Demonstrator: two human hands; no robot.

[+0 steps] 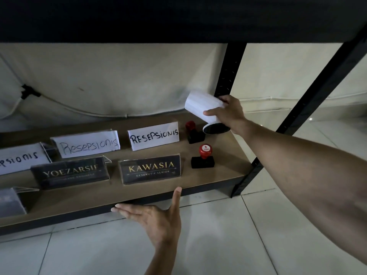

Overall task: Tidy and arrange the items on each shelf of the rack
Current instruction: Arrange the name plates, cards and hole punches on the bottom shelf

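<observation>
My right hand grips a white cup, tilted with its dark mouth down toward me, above the right back corner of the wooden shelf. My left hand is held flat and open at the shelf's front edge, thumb up, touching nothing I can make out. Two red-topped black stamps stand at the right: a front stamp and a back stamp just below the cup. Name signs stand in two rows: "KAWASIA", "YOEZARSIF", and white "RESEPSIONIS" cards.
Black rack uprights rise at the right, and a dark upper shelf hangs overhead. A cable runs along the pale wall behind. A further sign sits at the left edge. White tiled floor lies below.
</observation>
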